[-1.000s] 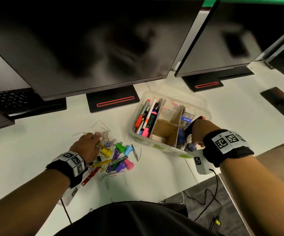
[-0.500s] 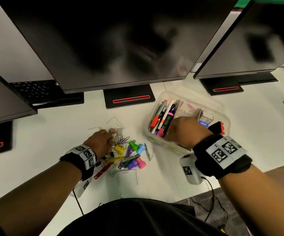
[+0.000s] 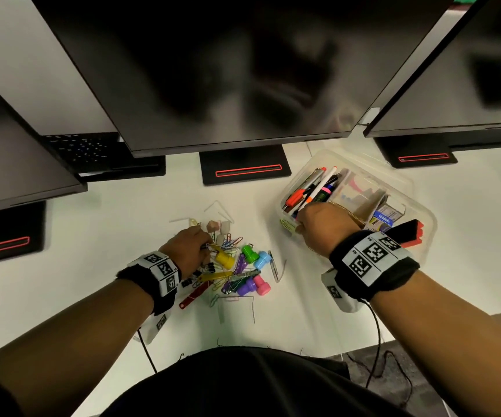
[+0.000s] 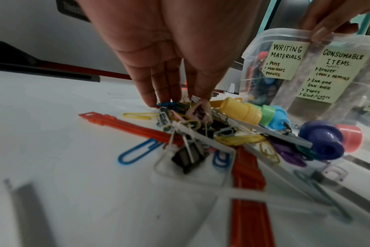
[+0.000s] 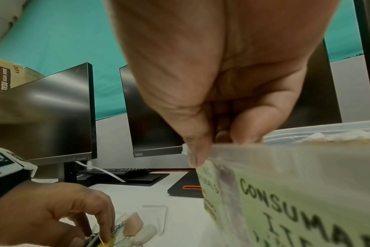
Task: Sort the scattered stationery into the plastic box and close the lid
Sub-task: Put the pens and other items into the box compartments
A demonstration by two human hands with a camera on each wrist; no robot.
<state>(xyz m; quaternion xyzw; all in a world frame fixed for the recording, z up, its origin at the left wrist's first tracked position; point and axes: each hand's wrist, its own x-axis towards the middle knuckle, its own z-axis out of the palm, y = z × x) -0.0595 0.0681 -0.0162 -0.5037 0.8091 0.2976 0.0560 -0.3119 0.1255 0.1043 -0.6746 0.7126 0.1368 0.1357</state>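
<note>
Both hands busy: right [image 3: 324,227] grips box [image 3: 420,236].

Open clear plastic box [image 3: 420,212] beside scattered stationery [image 3: 237,266].

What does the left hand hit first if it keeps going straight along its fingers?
Probably the paper clips at the near edge of the pile: the left hand has its fingertips down there already. Contact can't be confirmed.
</note>
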